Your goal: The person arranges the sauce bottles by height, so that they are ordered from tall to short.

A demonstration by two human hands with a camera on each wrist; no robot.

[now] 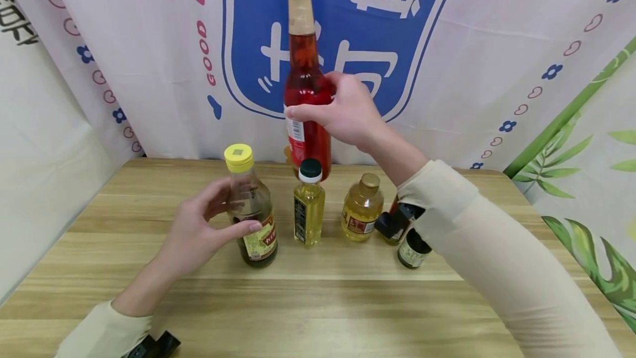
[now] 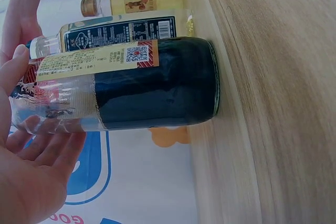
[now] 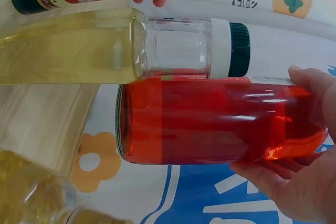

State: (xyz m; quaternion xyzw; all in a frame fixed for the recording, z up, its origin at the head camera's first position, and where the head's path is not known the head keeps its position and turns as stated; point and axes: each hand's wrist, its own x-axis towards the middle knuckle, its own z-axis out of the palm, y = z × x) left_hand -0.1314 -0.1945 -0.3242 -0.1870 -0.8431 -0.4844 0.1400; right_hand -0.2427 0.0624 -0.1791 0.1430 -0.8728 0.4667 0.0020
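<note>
My left hand (image 1: 199,225) curls round a glass bottle of dark sauce (image 1: 258,242) with a yellow cap, thumb across its front and fingers behind it. The bottle stands on the table. In the left wrist view its dark contents fill the lower half. My right hand (image 1: 343,109) grips a tall glass bottle of red liquid (image 1: 310,148) with a gold-foil neck, upright and raised above the table near the back edge. In front of the red bottle stands a small oil bottle (image 1: 309,209) with a dark green cap, partly covering its base.
Right of the small oil bottle stands a round oil bottle (image 1: 362,211) with a gold cap. Beyond it are a small jar (image 1: 412,250) with a dark lid and another bottle, partly hidden by my right wrist. A printed curtain (image 1: 169,59) hangs behind the wooden table (image 1: 298,314).
</note>
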